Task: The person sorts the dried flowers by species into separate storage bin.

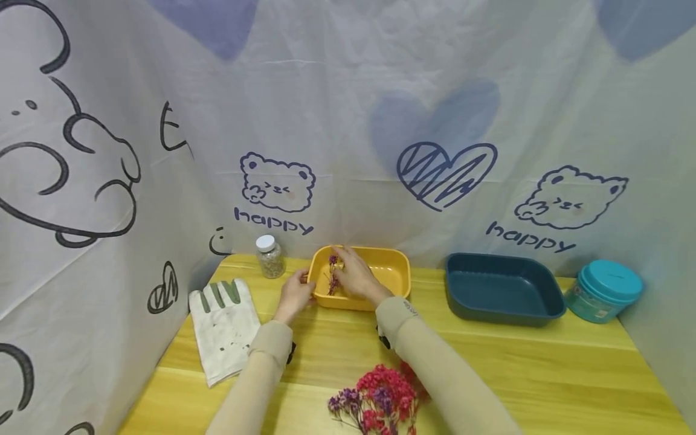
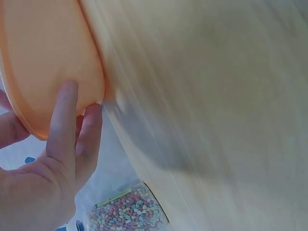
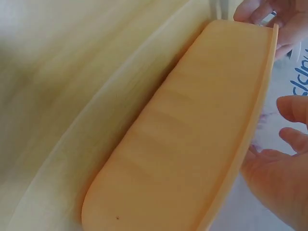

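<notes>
A yellow plastic tray (image 1: pixel 380 304) stands at the back of the table. My left hand (image 1: pixel 295 294) grips its left end, fingers (image 2: pixel 65 115) along the outer wall and thumb by the rim. Inside the tray's left part lies a sprig of small purple dried flowers (image 1: pixel 333 278). My right hand (image 1: pixel 356 275) reaches over the near rim into the tray, its fingers spread beside the sprig. From the right wrist view, the tray's outer wall (image 3: pixel 168 130) hides most of the sprig, while the right hand's fingers (image 3: pixel 292 108) show apart above the rim.
Pink and purple dried flowers (image 1: pixel 386 393) lie near the front edge. A white glove (image 1: pixel 225 332) is at left, with a white-capped jar (image 1: pixel 270 257) of small colourful pellets behind it. A dark blue tray (image 1: pixel 502 314) and a teal-lidded tub (image 1: pixel 603 296) stand right. Printed cloth hangs behind.
</notes>
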A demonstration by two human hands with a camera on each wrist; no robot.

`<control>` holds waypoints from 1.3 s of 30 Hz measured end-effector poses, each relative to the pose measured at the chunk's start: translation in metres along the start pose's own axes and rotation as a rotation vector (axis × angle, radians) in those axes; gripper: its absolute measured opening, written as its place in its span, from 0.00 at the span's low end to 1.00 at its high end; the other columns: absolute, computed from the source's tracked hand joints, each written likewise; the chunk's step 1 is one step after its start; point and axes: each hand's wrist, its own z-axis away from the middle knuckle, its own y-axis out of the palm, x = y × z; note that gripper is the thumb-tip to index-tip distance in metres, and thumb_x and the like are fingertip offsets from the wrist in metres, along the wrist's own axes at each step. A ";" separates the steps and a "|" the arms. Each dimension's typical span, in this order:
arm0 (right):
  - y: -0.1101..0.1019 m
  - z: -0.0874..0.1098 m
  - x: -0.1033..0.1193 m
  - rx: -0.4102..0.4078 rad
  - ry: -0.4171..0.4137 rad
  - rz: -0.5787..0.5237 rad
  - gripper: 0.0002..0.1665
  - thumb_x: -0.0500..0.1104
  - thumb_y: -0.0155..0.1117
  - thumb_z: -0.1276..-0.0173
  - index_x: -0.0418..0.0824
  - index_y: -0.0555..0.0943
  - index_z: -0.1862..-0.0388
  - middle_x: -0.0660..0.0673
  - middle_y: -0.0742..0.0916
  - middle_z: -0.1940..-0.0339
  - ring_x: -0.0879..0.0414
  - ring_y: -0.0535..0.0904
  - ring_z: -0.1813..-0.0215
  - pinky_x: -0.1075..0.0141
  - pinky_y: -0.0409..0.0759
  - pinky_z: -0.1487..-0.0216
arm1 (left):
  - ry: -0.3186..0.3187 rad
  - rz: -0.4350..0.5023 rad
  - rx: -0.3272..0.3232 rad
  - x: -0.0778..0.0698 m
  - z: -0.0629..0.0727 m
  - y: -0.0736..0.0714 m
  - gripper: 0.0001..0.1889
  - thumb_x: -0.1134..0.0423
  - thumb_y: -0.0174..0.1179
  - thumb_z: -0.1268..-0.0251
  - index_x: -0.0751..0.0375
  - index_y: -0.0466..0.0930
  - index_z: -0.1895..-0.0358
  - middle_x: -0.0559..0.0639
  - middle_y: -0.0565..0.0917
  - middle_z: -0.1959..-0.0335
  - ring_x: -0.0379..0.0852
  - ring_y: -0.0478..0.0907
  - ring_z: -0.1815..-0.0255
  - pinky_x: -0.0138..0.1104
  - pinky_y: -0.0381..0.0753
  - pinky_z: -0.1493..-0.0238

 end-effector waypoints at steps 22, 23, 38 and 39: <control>-0.054 0.064 0.031 0.031 -0.081 -0.107 0.54 0.48 0.67 0.24 0.47 0.45 0.11 0.39 0.55 0.11 0.40 0.55 0.12 0.43 0.59 0.13 | -0.017 -0.011 0.007 -0.002 -0.003 0.000 0.27 0.71 0.48 0.22 0.70 0.66 0.23 0.75 0.75 0.33 0.71 0.82 0.40 0.46 0.93 0.50; -0.054 0.071 0.032 0.055 -0.097 -0.095 0.55 0.48 0.68 0.24 0.46 0.45 0.11 0.38 0.56 0.11 0.40 0.56 0.12 0.42 0.59 0.13 | -0.022 -0.011 0.009 -0.002 -0.002 0.001 0.27 0.71 0.48 0.22 0.69 0.66 0.22 0.74 0.75 0.32 0.70 0.82 0.40 0.46 0.93 0.50; -0.025 0.165 0.043 0.566 -0.290 0.298 0.51 0.60 0.67 0.25 0.55 0.52 0.12 0.47 0.70 0.19 0.52 0.69 0.20 0.55 0.73 0.20 | -0.018 -0.002 0.027 -0.005 0.004 0.001 0.26 0.70 0.48 0.20 0.72 0.65 0.22 0.75 0.74 0.32 0.71 0.80 0.37 0.47 0.92 0.47; -0.022 0.168 0.044 0.589 -0.314 0.330 0.50 0.61 0.67 0.25 0.56 0.54 0.12 0.48 0.72 0.20 0.53 0.71 0.22 0.57 0.75 0.22 | -0.022 0.000 0.028 -0.005 0.004 0.001 0.27 0.70 0.48 0.20 0.72 0.64 0.22 0.75 0.74 0.32 0.71 0.80 0.37 0.47 0.92 0.47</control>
